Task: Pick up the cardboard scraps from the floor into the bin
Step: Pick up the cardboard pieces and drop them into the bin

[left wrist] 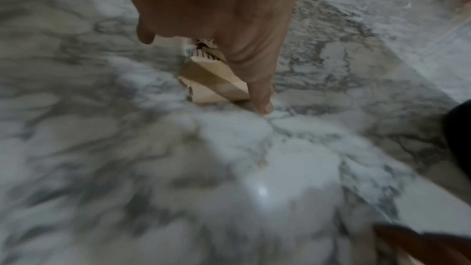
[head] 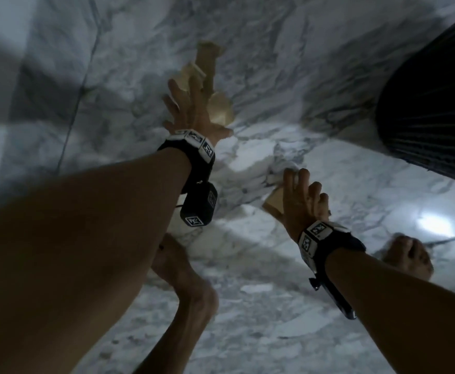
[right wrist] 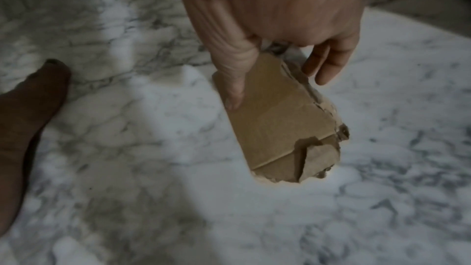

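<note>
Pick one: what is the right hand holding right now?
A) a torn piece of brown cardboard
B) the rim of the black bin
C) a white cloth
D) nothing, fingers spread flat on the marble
A: the right wrist view shows the right hand with its thumb pressed on a torn brown cardboard scrap and fingers behind it, lifted over the marble floor; the black bin is off to the side, untouched.
</note>
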A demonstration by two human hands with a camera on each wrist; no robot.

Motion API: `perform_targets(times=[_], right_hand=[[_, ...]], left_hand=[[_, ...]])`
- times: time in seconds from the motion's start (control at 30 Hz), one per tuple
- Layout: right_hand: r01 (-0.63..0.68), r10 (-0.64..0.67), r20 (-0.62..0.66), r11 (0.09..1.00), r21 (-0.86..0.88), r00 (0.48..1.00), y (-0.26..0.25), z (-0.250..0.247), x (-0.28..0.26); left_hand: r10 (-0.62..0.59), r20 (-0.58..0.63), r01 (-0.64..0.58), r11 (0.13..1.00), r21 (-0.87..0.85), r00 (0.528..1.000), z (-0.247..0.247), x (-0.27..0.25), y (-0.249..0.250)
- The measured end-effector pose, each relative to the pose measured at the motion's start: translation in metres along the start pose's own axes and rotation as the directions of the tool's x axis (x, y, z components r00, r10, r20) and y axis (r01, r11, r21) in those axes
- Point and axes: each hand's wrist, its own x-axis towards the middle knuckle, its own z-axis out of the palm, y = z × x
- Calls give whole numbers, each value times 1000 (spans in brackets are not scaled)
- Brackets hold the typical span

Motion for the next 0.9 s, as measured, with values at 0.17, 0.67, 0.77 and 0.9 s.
perform_targets(times=[0.17,0.67,0.77,0.9], right_hand=[[55,-56,-34,998,-23,998,11,5,8],[145,-168,101,968,207,981,0,-61,20],[155,-173,47,955,253,984,-1,-89,12],[166,-164,-35,933,320,986,-4,-135,-7]], left_hand=[[27,100,-34,997,68,995,-10,32,10],[325,55,-323,880,347,944,8,-43,17],[319,41,-315,896,314,947,-8,-69,18],[252,121,-276,926,256,960,-33,-110,37]])
